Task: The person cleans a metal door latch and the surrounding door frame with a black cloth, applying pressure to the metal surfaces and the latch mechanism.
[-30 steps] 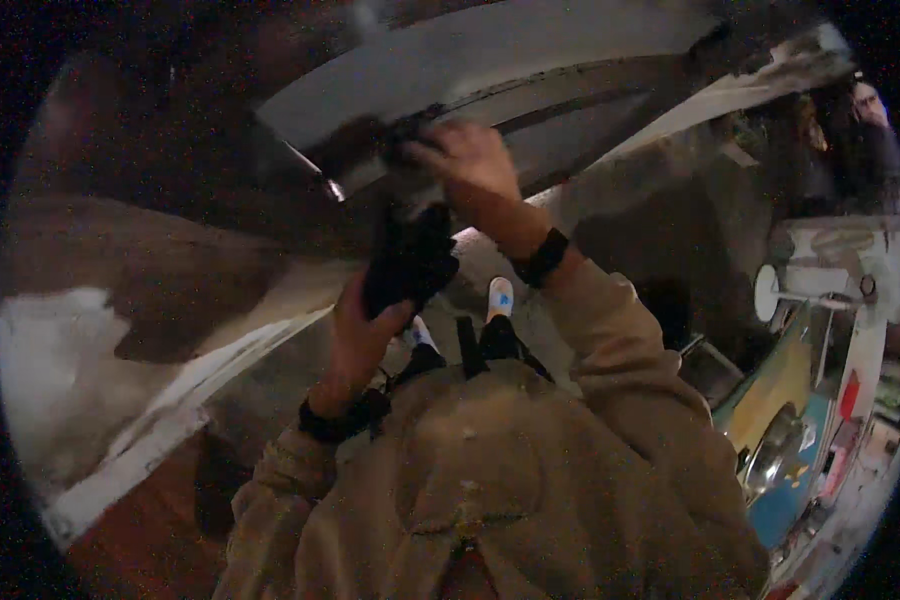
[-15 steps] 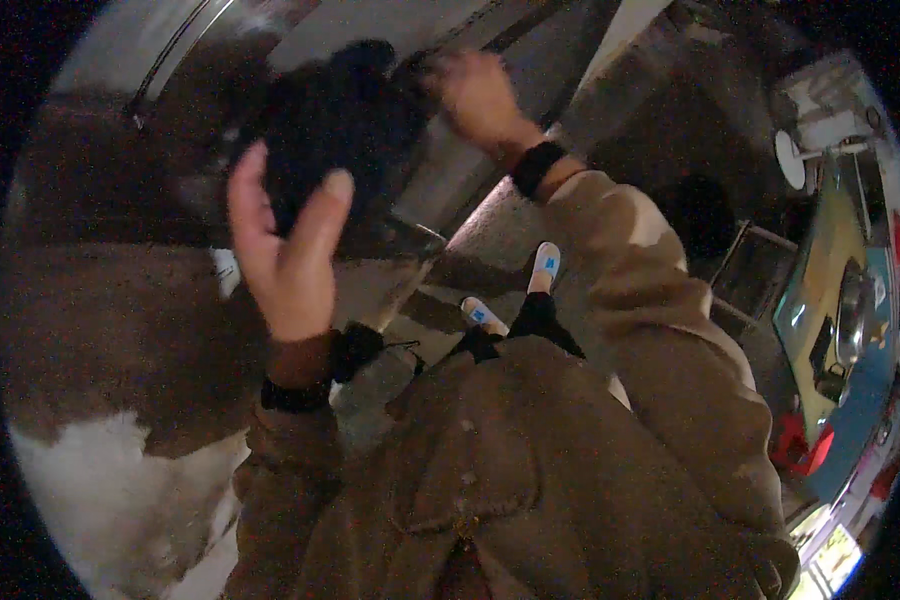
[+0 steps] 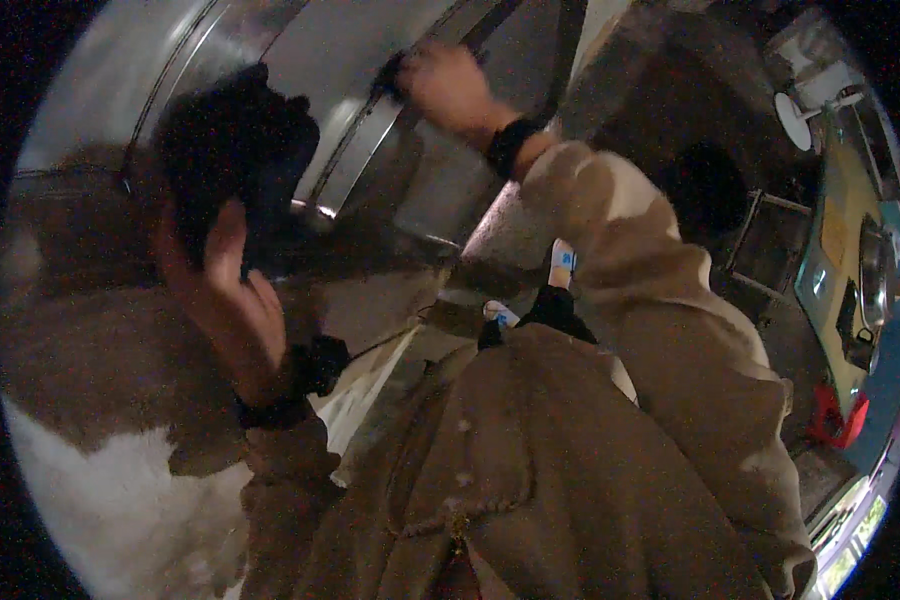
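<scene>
No lettering or numbers can be read.

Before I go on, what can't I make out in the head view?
Head view, black shape by the left hand: too dark to identify, or to tell whether the hand grips it.
Head view, right hand: blur and dim light hide what its fingers hold, if anything.
Head view, silver vessel: contents too small.
Head view, bright patch: cut off by the fisheye rim.

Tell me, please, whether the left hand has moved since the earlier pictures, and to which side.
Yes. The left hand has moved to the left, farther from the pale lit strip of floor, together with the dark bundle.
</scene>
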`<state>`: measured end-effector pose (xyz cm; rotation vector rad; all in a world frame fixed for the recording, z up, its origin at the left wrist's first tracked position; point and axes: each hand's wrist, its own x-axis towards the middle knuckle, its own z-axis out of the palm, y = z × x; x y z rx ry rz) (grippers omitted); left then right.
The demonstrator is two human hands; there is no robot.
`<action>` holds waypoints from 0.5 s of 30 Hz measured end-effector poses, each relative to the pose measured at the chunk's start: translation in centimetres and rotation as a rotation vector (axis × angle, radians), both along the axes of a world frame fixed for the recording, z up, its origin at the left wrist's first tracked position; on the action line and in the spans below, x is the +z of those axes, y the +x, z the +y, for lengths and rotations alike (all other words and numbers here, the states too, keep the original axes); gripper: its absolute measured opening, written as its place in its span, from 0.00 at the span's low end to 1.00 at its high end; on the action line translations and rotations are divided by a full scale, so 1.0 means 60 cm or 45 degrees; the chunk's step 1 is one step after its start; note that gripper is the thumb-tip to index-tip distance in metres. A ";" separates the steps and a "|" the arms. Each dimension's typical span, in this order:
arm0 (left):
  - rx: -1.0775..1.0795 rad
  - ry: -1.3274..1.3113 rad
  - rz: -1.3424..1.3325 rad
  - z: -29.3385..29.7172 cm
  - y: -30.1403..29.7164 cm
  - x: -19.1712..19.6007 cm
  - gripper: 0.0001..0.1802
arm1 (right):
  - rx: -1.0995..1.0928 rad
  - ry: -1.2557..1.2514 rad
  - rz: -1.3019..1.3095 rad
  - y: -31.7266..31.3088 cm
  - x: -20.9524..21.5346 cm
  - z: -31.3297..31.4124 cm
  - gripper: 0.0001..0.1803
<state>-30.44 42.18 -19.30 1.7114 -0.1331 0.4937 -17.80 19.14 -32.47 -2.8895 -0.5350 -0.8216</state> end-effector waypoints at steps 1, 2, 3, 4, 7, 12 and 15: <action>0.056 0.031 0.031 0.009 -0.001 -0.011 0.28 | 0.114 0.030 0.049 -0.019 -0.003 0.030 0.15; 0.075 0.051 0.063 0.005 0.003 -0.022 0.28 | 0.286 0.240 -0.034 -0.045 -0.021 0.065 0.13; 0.048 -0.018 0.120 -0.008 0.003 -0.026 0.28 | 0.489 0.427 -0.116 -0.070 -0.040 0.105 0.12; 0.015 -0.096 0.191 -0.029 0.002 -0.024 0.28 | 0.275 0.855 0.654 -0.110 -0.008 0.150 0.15; -0.106 -0.242 0.315 -0.091 0.004 -0.025 0.29 | 0.866 0.765 0.466 -0.128 0.023 0.129 0.18; -0.165 -0.127 0.420 -0.154 0.050 -0.064 0.31 | 0.241 0.418 0.224 -0.016 -0.033 -0.040 0.25; -0.171 -0.054 0.460 -0.194 0.086 -0.081 0.32 | 0.233 0.184 -0.062 0.076 -0.035 -0.184 0.23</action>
